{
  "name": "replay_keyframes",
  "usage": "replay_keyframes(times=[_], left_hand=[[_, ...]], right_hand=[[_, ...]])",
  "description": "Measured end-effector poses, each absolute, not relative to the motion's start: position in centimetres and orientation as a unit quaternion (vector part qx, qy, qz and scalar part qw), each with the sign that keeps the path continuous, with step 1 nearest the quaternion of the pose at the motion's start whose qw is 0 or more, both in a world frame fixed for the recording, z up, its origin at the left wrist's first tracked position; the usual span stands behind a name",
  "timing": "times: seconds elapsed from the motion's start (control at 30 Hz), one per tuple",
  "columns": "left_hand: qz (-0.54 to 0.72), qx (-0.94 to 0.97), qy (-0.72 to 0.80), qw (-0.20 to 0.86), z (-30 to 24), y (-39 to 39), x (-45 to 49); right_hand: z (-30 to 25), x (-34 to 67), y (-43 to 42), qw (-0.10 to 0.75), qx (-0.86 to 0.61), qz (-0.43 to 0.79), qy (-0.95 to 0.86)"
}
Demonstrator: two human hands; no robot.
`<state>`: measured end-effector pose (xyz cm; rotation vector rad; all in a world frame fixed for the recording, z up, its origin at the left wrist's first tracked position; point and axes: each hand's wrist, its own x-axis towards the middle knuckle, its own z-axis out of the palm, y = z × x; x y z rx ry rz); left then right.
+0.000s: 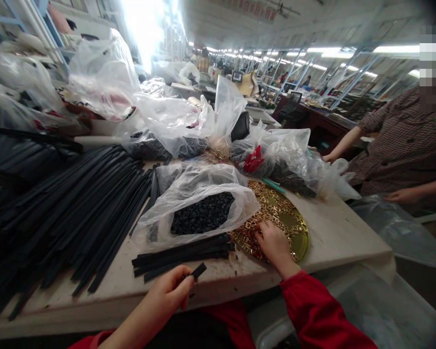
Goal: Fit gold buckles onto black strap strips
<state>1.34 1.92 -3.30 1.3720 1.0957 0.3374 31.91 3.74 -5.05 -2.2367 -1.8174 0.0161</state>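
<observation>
Between the thumb and fingers of my left hand (174,286) is a short black strap (199,270), its end poking out to the right past the table's front edge. My right hand (273,242) dips into a round gold tray (303,242) full of small gold-coloured metal buckles (272,201). Its fingers are bent together among the buckles, and what they pinch is hidden. Just beyond my left hand lies a small stack of black straps (181,254). Behind that stack, an open clear plastic bag (245,196) holds many small black pieces (203,213).
Long black strips (94,194) cover the table's left side. Filled plastic bags (181,121) line the back, one with a red piece (253,160). A turquoise tool (273,185) lies by the tray. A co-worker in a checked shirt (403,140) stands at the right.
</observation>
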Motion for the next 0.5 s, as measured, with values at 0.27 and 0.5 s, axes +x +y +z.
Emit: replay_keyframes(times=[0.27,0.5], left_hand=[[0.180,0.590,0.492,0.615,0.6,1.7,2.7],[0.199,0.549,0.516,0.626,0.5,1.9,2.5]], right_hand=[[-1.5,24.8,0.7,0.315,-0.671,0.231,-0.630],[-0.1,17.2,-2.1,0.257,-0.574,0.214,-0.748]])
